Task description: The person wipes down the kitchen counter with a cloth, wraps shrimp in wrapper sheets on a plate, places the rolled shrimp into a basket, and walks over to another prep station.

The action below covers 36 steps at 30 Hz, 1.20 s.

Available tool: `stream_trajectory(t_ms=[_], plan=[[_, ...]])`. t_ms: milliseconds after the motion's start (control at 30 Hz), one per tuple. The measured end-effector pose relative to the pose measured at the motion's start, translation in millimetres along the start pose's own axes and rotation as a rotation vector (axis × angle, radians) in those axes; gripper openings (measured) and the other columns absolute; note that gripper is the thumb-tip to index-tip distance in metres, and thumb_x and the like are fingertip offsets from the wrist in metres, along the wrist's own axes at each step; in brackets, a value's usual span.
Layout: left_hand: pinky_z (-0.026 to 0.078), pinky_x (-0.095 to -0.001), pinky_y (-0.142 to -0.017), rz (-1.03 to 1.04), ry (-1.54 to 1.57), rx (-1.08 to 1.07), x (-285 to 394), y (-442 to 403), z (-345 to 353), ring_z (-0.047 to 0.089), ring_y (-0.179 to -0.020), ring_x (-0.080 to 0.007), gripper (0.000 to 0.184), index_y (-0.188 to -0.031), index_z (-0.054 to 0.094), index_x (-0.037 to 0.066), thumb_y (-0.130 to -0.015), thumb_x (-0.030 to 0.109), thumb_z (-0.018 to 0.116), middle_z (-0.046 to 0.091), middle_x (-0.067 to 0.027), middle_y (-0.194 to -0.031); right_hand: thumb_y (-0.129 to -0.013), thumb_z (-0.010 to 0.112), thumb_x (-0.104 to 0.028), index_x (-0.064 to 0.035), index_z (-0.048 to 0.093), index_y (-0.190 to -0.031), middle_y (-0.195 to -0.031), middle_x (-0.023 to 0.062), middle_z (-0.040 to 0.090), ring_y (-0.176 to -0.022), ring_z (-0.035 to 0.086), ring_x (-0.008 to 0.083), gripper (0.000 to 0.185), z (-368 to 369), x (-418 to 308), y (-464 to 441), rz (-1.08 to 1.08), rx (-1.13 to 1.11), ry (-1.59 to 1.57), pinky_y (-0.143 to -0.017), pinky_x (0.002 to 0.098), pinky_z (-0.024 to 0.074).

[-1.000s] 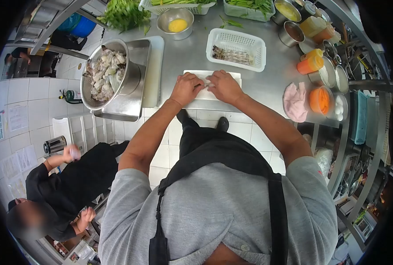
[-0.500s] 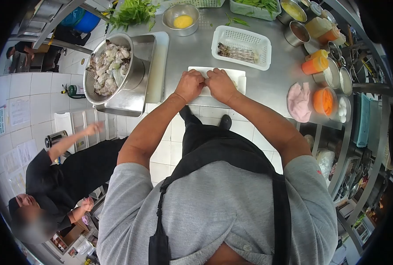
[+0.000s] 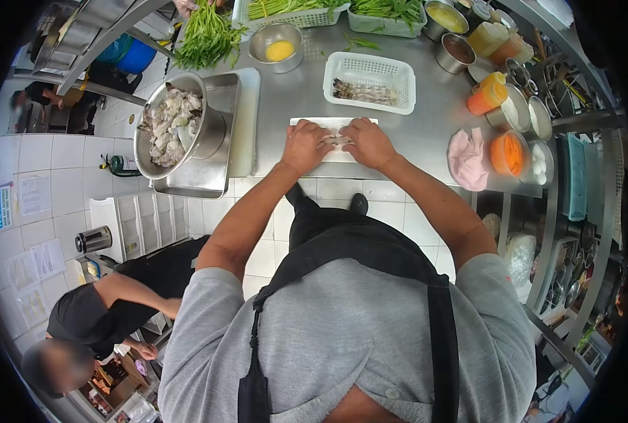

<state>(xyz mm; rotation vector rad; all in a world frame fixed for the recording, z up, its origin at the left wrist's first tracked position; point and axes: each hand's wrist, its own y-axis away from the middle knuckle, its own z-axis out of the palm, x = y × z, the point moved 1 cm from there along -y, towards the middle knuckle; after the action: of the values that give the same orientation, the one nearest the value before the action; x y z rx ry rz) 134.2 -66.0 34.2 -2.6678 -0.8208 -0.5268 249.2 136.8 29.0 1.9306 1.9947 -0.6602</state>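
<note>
Over a small white rectangular tray, a peeled shrimp is stretched between my two hands. My left hand pinches one end of it, and the fingers of my right hand close on the other. Just beyond the tray stands a white perforated basket with several straightened shrimp lying in a row. To the left, a large metal pot heaped with shrimp rests in a steel pan.
A white cutting board lies beside the pan. Behind are a bowl of yellow liquid and leafy greens. A pink cloth, an orange bottle and tubs crowd the right. A co-worker bends at the left.
My hands have moved apart, and the shrimp now shows between them. The view has shifted slightly. The co-worker has leaned over and lowered an outstretched arm.
</note>
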Motion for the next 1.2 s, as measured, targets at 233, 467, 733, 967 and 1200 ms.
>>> stream_trajectory(t_ms=[233, 467, 733, 967, 1200], plan=[[0.044, -0.0476, -0.099, -0.016, 0.100, -0.156, 4.3, -12.1, 26.5, 0.065, -0.117, -0.0247, 0.021, -0.107, 0.087, 0.018, -0.087, 0.024, 0.085, 0.077, -0.0015, -0.105, -0.093, 0.077, -0.022, -0.0128, 0.081, -0.107, -0.107, 0.0098, 0.071, -0.112, 0.065, 0.0333, 0.017, 2.4, 2.6, -4.3, 0.006, -0.083, 0.045, -0.096, 0.0468, 0.0556], [0.043, -0.0468, -0.098, 0.068, -0.091, 0.048, -33.0, 17.3, -7.7, 0.065, -0.115, -0.0233, 0.016, -0.103, 0.088, 0.022, -0.090, 0.029, 0.084, 0.077, 0.0008, -0.099, -0.094, 0.075, -0.021, -0.0088, 0.080, -0.105, -0.105, 0.0112, 0.071, -0.109, 0.068, 0.0336, 0.017, -2.7, 22.7, 4.9, -0.082, 0.012, 0.014, -0.098, 0.0465, 0.0559], [0.042, -0.0451, -0.093, 0.054, -0.040, 0.051, -38.4, 20.1, -4.5, 0.066, -0.108, -0.0246, 0.008, -0.096, 0.084, 0.017, -0.091, 0.023, 0.082, 0.074, -0.0015, -0.094, -0.095, 0.071, -0.015, -0.0065, 0.074, -0.098, -0.104, 0.0135, 0.070, -0.107, 0.068, 0.0344, 0.010, -5.6, 21.7, 1.1, -0.094, -0.041, 0.054, -0.095, 0.0462, 0.0574], [0.044, -0.0467, -0.094, 0.064, -0.053, 0.009, -34.6, 20.6, -11.4, 0.067, -0.107, -0.0257, 0.011, -0.101, 0.083, 0.015, -0.091, 0.020, 0.081, 0.074, -0.0026, -0.096, -0.090, 0.078, -0.021, -0.0039, 0.073, -0.101, -0.105, 0.0135, 0.070, -0.108, 0.068, 0.0366, 0.021, -16.1, 2.8, -3.5, -0.129, 0.088, 0.108, -0.099, 0.0466, 0.0572], [0.045, -0.0463, -0.093, 0.098, -0.058, -0.061, -24.9, 11.4, -30.6, 0.068, -0.105, -0.0264, 0.012, -0.100, 0.083, 0.015, -0.088, 0.016, 0.080, 0.073, -0.0021, -0.094, -0.087, 0.067, -0.008, -0.0028, 0.072, -0.100, -0.103, 0.0202, 0.072, -0.103, 0.071, 0.0442, 0.014, -9.3, 12.7, -3.7, 0.023, -0.101, 0.055, -0.095, 0.0532, 0.0579]])
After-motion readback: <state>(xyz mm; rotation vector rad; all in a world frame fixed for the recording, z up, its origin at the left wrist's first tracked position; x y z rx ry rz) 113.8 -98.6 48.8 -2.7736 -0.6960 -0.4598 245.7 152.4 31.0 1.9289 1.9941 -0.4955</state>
